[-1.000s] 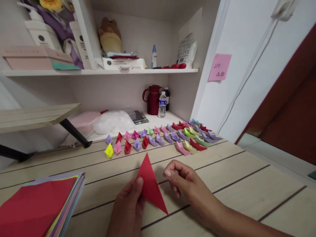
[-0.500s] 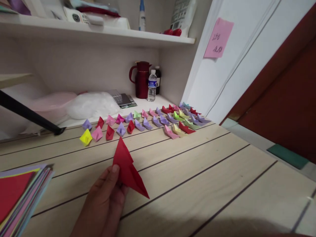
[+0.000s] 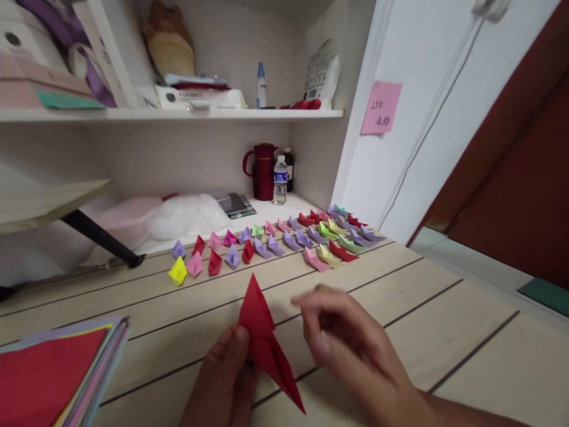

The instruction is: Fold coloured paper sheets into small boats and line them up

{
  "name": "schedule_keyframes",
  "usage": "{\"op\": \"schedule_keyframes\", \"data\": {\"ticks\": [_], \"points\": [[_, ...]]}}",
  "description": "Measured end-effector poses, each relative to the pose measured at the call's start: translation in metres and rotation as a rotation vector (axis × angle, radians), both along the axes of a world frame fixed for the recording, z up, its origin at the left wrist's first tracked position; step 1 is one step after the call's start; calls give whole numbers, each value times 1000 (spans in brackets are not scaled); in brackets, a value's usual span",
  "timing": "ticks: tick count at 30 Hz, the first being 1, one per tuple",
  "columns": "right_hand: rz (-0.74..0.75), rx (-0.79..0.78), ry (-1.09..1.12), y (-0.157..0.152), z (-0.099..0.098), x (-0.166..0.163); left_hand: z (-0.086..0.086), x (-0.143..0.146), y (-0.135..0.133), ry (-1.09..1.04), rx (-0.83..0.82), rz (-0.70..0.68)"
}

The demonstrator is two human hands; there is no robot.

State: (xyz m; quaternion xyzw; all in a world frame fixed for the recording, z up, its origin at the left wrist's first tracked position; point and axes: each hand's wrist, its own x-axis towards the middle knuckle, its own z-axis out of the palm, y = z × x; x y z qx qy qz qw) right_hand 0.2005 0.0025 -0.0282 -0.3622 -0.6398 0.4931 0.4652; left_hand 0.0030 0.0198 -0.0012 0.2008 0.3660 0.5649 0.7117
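A folded red paper (image 3: 265, 347), pointed at both ends, is pinched along its left edge by my left hand (image 3: 229, 370), thumb on the near face. It is held above the wooden table (image 3: 191, 323). To its right, apart from the paper, hovers my right hand (image 3: 355, 350), slightly blurred. Its index finger points left and the other fingers are bent, with nothing visible between them. Behind the hands, several small folded paper boats stand in rows, among them a yellow one (image 3: 178, 271) and a red one (image 3: 343, 251).
A stack of coloured paper (image 3: 53, 376) lies at the table's left. At the back are a white plastic bag (image 3: 189, 216), a dark red jug (image 3: 263, 175) and a water bottle (image 3: 280, 181). A black bracket (image 3: 104, 239) juts in at left. A shelf (image 3: 249, 114) hangs above.
My right hand has come into view from the lower right, close to the red paper. The view has tilted up and shifted left, so more of the shelf shows. My left hand still grips the paper.
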Motion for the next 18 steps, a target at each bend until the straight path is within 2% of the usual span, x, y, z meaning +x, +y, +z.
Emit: {"op": "schedule_keyframes", "data": {"ticks": [1, 2, 4, 8, 11, 15, 18], "points": [[-87, -64, 86, 17, 25, -8, 2, 2, -2, -57, 10, -51], [-82, -121, 164, 29, 43, -16, 4, 3, -3, -85, 10, -70], [37, -198, 288, 43, 58, -32, 6, 5, -6, -74, -37, -47], [228, -305, 386, 44, 47, -45, 7, 6, -6, -71, -41, -50], [253, -272, 403, 39, 44, -43, 5, 7, -4, -90, 9, -62], [299, -244, 380, 37, 51, -40, 3, 7, -3, -82, 38, -98], [277, -265, 372, 36, 53, -41, 0, 7, -3, -57, 63, -147]]}}
